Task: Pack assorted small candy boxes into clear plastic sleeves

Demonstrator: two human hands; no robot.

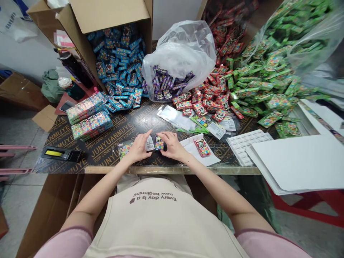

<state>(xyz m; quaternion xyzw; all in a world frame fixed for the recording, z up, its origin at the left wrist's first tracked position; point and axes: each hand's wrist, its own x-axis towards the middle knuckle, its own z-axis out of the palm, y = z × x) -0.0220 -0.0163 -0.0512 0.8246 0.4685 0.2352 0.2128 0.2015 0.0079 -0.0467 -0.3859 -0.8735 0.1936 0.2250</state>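
Observation:
Near the table's front edge, my left hand (140,147) is curved around the left side of a clear packet with a barcode label (149,143). My right hand (173,146) has its fingers and thumb around a small purple box (159,142) with a colourful front. The box stands beside the packet, between my two hands. Under my left hand lies a flat colourful card (124,149), partly covered. To the right, a red packet (202,147) rests on a white sheet (215,158).
Behind are blue packets (122,68) spilling from a carton, purple packets (168,84) in a clear bag, and red (209,93) and green packets (268,79) in heaps. Wrapped stacks (91,123) and a tape dispenser (60,154) sit left; label sheets (247,145) and white boards (301,163) right.

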